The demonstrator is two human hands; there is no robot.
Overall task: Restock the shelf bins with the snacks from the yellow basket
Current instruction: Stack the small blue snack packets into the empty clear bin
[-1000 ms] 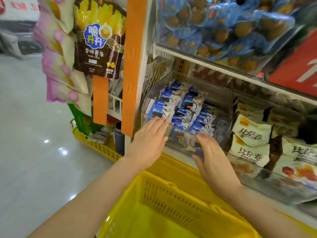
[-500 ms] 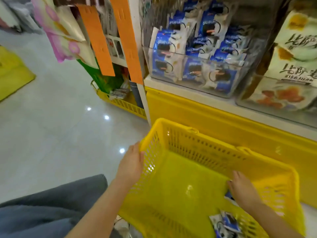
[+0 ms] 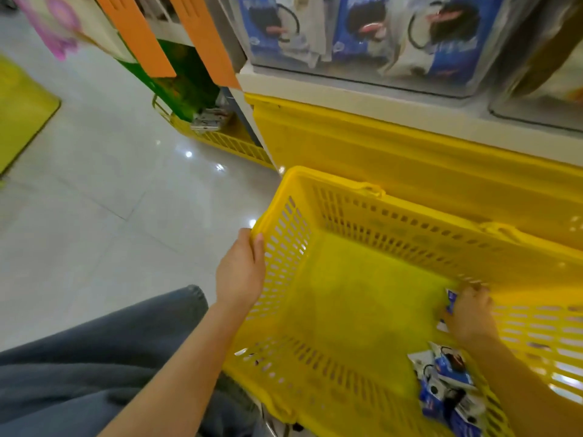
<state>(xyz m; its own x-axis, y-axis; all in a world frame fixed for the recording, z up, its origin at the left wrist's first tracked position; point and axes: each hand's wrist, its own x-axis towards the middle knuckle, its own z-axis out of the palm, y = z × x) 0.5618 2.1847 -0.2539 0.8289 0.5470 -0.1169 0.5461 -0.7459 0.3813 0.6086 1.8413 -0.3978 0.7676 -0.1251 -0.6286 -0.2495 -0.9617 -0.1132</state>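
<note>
The yellow basket (image 3: 347, 209) stands on the floor in front of the shelf. My left hand (image 3: 241, 269) grips its left rim, thumb over the edge. Deep in the basket's right end, my right hand (image 3: 470, 312) closes its fingers on a blue-and-white snack packet (image 3: 451, 299). A few more of the same snack packets (image 3: 448, 386) lie heaped in the basket's near right corner. Above, the clear shelf bin (image 3: 362, 70) holds several matching blue-and-white packets behind its front wall.
The yellow shelf base (image 3: 394, 152) runs right behind the basket. A second clear bin (image 3: 536, 105) sits at the right. Orange strips (image 3: 208, 39) and hanging bags (image 3: 53, 33) hang at the upper left. Another yellow basket (image 3: 230, 143) sits by the shelf end. My grey trouser leg (image 3: 94, 357) is at lower left.
Both hands left the shelf bin and dropped to the basket. The left took hold of the rim; the right reached into the right end and closed on a packet. The view tilted down.
</note>
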